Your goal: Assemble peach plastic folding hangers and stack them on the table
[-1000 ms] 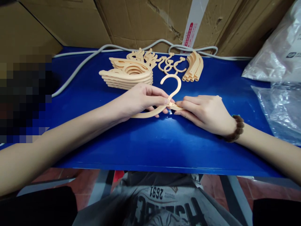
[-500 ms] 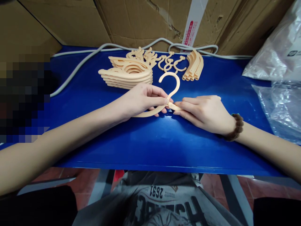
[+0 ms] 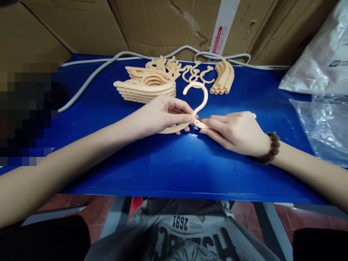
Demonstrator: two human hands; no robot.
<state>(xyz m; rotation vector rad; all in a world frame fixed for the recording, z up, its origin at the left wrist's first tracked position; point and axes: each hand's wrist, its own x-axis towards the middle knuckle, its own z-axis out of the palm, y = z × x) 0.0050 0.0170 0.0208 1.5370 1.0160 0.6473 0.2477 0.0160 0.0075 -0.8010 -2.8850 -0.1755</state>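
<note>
My left hand (image 3: 160,114) pinches a peach plastic hanger piece with a round hook (image 3: 199,95) at its neck, its curved arm running under my fingers. My right hand (image 3: 236,131), a bead bracelet on the wrist, is closed on a second hanger arm (image 3: 201,124) whose end meets the first piece at the neck; most of that arm is hidden under the hand. Both hands rest low over the blue table (image 3: 174,163).
At the back lie a stack of assembled hangers (image 3: 146,85), loose hooks (image 3: 195,72) and a bundle of hanger arms (image 3: 224,77). A grey cable (image 3: 89,78) runs along the rear edge. Plastic bags (image 3: 320,90) sit at right, cardboard boxes (image 3: 168,21) behind.
Both hands and the hanger pieces have barely shifted; the two parts stay pressed together at the neck.
</note>
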